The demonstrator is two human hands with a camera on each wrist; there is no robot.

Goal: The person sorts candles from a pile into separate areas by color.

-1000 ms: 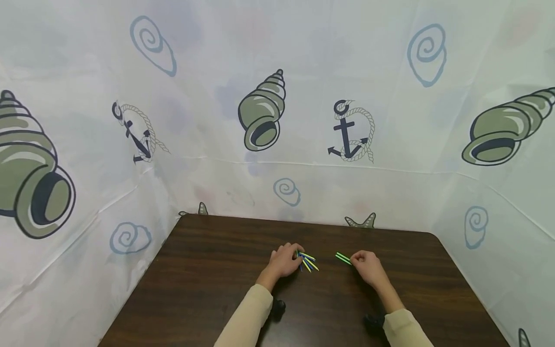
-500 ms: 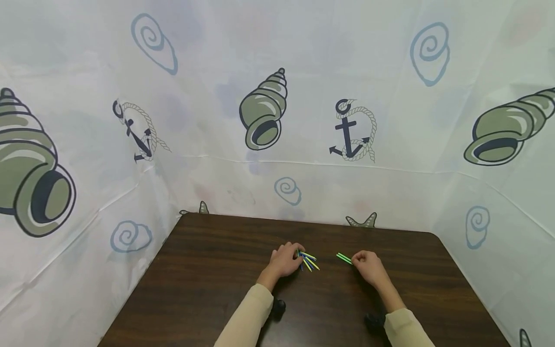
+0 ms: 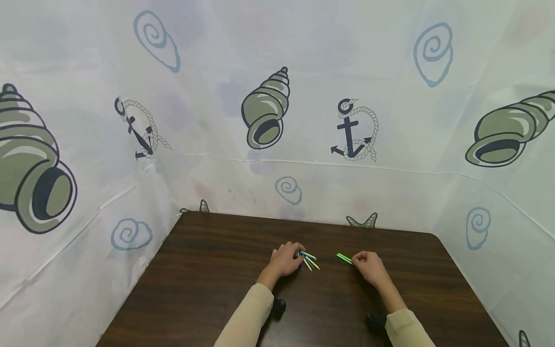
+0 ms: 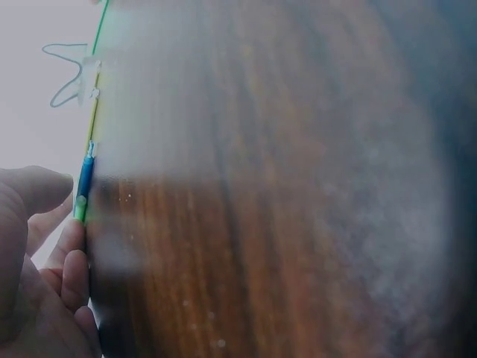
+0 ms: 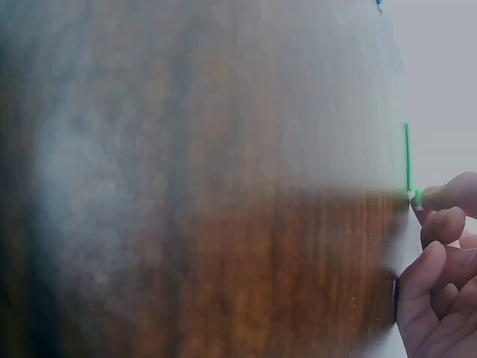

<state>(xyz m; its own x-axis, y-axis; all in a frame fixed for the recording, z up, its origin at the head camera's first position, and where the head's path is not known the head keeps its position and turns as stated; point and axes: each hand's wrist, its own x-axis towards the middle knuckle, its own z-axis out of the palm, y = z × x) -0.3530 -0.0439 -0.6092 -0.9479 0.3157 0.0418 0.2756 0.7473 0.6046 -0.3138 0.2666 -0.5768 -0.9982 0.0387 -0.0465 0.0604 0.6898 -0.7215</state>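
Note:
A small fan of thin yellow and blue sticks [image 3: 309, 260], with a bit of green among them, lies on the dark table. My left hand [image 3: 285, 260] holds the sticks at their left end, thumb and fingers curled about them. In the left wrist view a blue stick [image 4: 86, 175] with a green end shows between the thumb and the fingers. Farther right, two light green sticks [image 3: 344, 259] lie side by side, angled toward my right hand [image 3: 367, 266], which pinches their near end. The right wrist view shows the fingertips at the green end [image 5: 417, 198], low at the table surface.
The brown wood-grain table [image 3: 208, 270] reaches back to a white curtain [image 3: 208, 120] printed with shells and anchors, which also hangs at both sides. A dark rounded thing [image 3: 279, 307] sits under the left wrist, with another [image 3: 375, 322] under the right.

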